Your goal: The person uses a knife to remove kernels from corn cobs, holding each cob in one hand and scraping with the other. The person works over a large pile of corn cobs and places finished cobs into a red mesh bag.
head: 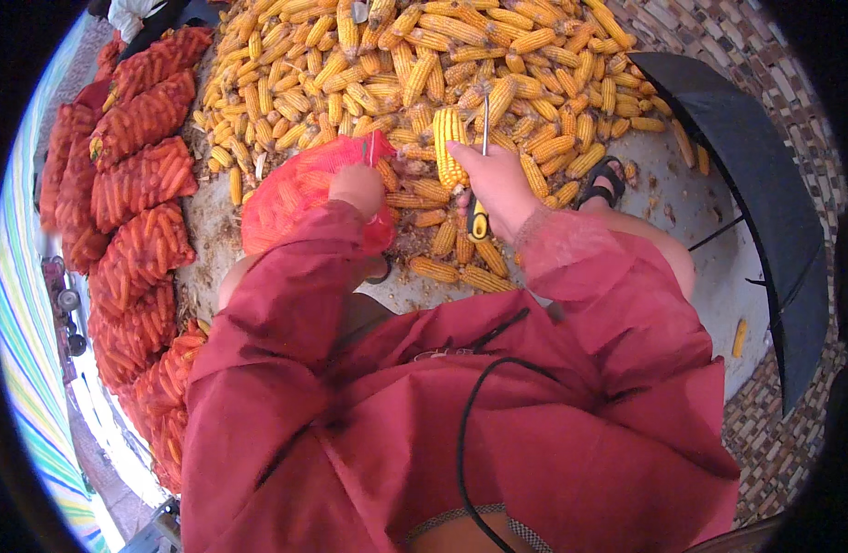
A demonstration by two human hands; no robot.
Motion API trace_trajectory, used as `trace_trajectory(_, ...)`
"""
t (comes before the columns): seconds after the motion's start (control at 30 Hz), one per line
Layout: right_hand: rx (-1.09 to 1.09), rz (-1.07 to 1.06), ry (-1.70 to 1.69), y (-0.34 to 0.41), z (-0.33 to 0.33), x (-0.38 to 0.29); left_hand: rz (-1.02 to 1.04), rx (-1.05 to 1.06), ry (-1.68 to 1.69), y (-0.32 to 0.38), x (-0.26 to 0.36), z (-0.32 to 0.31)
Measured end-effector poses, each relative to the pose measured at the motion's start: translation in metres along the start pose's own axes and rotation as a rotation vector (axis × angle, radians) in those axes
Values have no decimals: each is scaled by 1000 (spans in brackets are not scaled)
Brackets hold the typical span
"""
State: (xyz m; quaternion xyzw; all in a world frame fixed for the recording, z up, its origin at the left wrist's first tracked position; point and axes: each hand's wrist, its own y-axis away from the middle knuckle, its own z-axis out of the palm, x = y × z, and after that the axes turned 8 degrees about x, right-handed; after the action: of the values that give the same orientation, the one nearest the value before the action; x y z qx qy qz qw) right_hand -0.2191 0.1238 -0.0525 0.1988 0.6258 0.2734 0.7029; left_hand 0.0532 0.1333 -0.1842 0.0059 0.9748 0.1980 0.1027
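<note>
My left hand (358,188) grips the gathered edge of a red mesh bag (285,190), which holds corn cobs and bulges to the left of that hand. In my right hand (500,180) are a yellow corn cob (449,146), upright under my thumb, and a tool with a thin metal shaft (486,124) and a yellow-and-black handle (478,220), perhaps a screwdriver. The fingers behind the cob are mostly hidden. A large heap of husked corn cobs (396,76) spreads beyond both hands, with several loose cobs (434,269) just below them.
Filled red mesh bags (144,173) line the left side. At the right lies a dark open umbrella (748,173). My sandalled foot (601,183) rests at the heap's right edge. Part of another person (130,17) shows at the top left. A single cob (739,337) lies on the concrete floor.
</note>
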Motion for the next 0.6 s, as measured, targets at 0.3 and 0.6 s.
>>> trace_trajectory(0.3,25,81,-123,-12,39,26,-114,37,662,45,-66,-92)
trace_trajectory(0.6,271,-271,-193,-1,77,15,-61,139,895,102,-93,-116)
